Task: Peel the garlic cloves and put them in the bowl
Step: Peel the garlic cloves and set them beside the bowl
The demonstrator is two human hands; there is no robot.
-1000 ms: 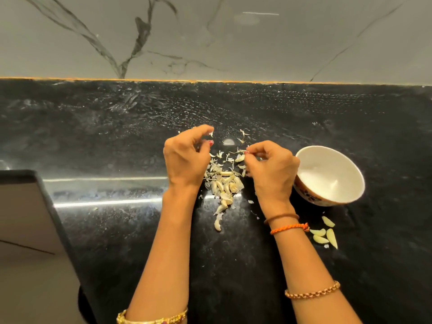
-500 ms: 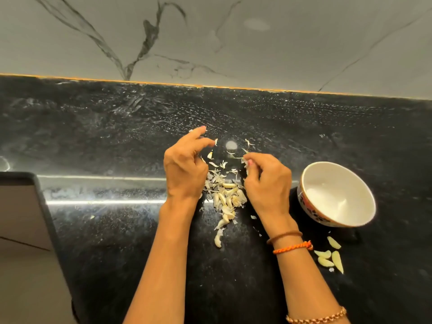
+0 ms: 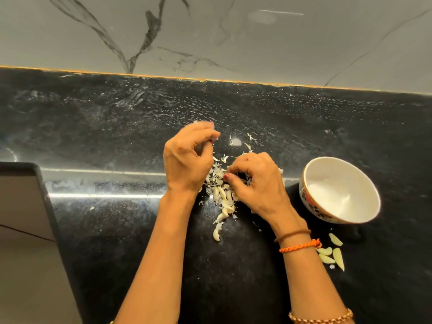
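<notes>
The right hand (image 3: pixel 256 183) is at the centre of the frame, low over the pile of garlic (image 3: pixel 222 192), with its fingers curled down into the cloves and skins; what it pinches is hidden under the fingers, so I cannot tell if it holds a clove. The left hand (image 3: pixel 187 160) is just to the left of it, a little higher in the frame, with thumb and fingers bent together around a small pale piece of skin (image 3: pixel 216 136), which is blurred.

The pile lies on the black tabletop (image 3: pixel 93 127) between and below the two hands, and the right hand covers its right part. The white bowl (image 3: pixel 339 190) stands at the right of the frame, near the right wrist, and it looks empty inside. Four peeled cloves (image 3: pixel 332 251) lie on the tabletop below the bowl, at the lower right. A grey marbled wall (image 3: pixel 233 38) fills the top of the frame.

Half a second ago the right hand was higher, at the upper edge of the pile; now it has come down onto it. The left hand was more open then, with the forefinger pointing out.

No writing can be read.
</notes>
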